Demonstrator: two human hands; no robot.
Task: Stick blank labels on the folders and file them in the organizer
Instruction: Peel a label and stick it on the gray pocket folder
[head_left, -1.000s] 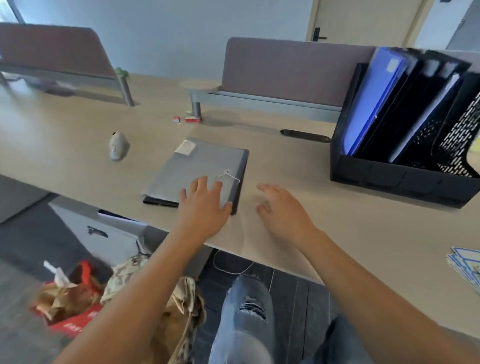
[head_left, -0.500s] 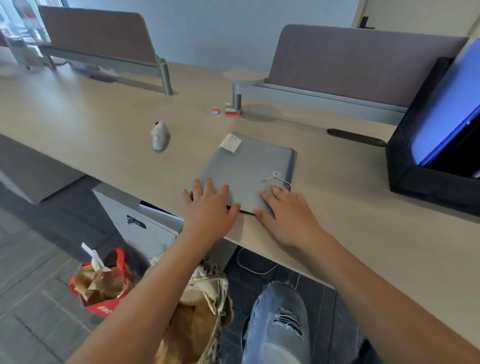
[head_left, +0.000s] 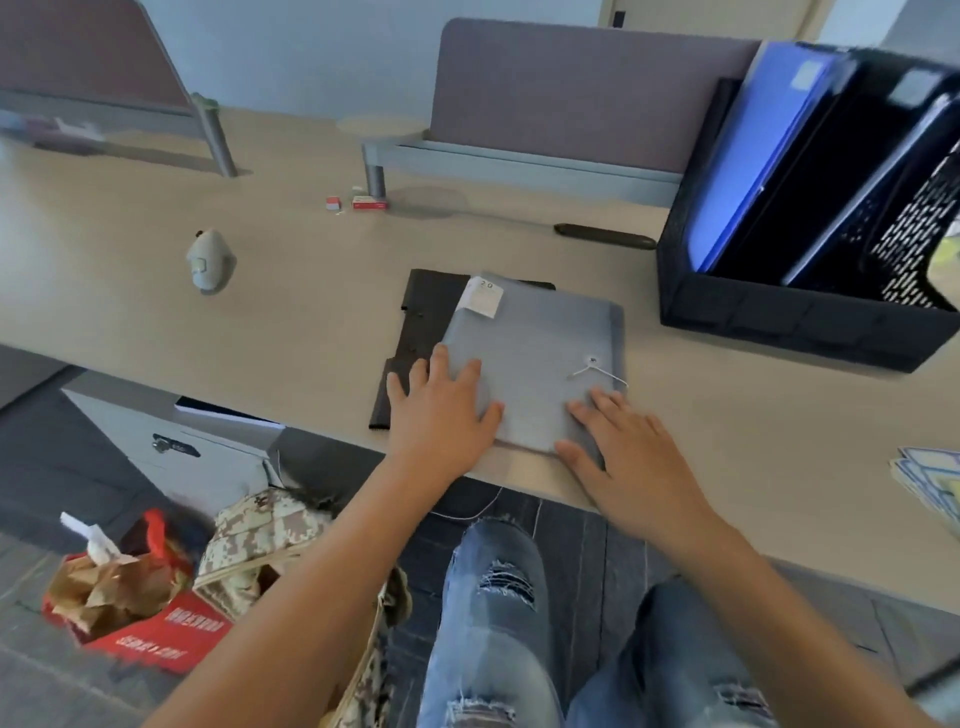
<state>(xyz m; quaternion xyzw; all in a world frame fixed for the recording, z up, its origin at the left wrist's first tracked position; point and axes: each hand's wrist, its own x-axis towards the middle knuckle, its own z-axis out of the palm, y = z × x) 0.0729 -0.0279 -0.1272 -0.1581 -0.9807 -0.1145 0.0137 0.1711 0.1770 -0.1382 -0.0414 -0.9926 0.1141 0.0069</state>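
Black organizer (head_left: 779, 322) holds blue folder (head_left: 748, 156); dark folders (head_left: 810, 171) beside.

The flat black folder (head_left: 422, 322) lies mostly buried under the grey fabric-covered folder (head_left: 535, 353), only its nine-o'clock strip showing. At three o'clock, the stack of blue-edged label sheets (head_left: 930, 480) (print unreadable) is cut off by the frame, as is the black mesh organizer (head_left: 789, 317).

Bare forearms, faded blue jeans (head_left: 493, 623) (ripped at knees)
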